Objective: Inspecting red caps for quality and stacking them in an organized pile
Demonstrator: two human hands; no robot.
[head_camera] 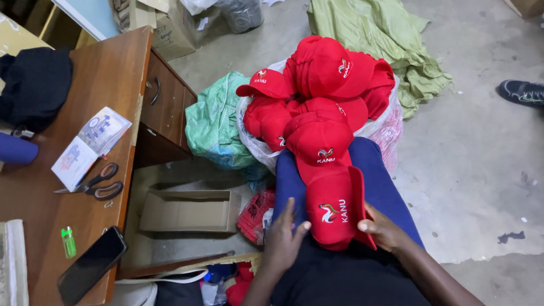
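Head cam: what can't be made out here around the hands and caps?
- Red cap on the lap: its underside is hidden by the cap itself.
- Right hand: fingers tucked behind the cap's edge, grip unclear.
- Left hand: palm side hidden, contact with the cap unclear.
- Cap pile: lower caps buried in the plastic bag.
- Shoe: wearer cut off by right edge.

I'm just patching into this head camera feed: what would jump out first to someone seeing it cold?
The heap of red caps spilling from a clear plastic bag on the floor at top centre. More run down the person's lap, where the left hand and right hand flank the nearest red cap. On the wooden desk at left lie scissors, a phone and a green lighter.
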